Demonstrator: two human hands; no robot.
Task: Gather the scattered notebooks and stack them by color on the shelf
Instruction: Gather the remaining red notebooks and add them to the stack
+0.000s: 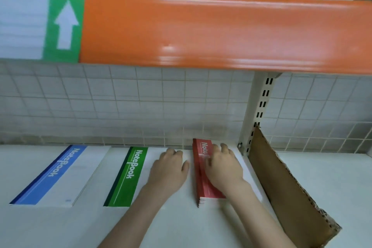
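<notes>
Three notebook stacks lie side by side on the white shelf (181, 217). The blue stack (50, 177) is at the left, the green stack (128, 177) in the middle, the red stack (201, 183) at the right. My left hand (168, 169) rests flat on the white part of the green stack, fingers relaxed. My right hand (223, 167) lies palm down on top of the red stack, fingers spread toward the tiled back wall, covering most of its cover.
An orange shelf beam (221, 32) with a green arrow label (64, 26) hangs close overhead. A brown cardboard divider (281, 183) stands just right of the red stack, beside a slotted metal upright (255, 110). Tiled wall behind.
</notes>
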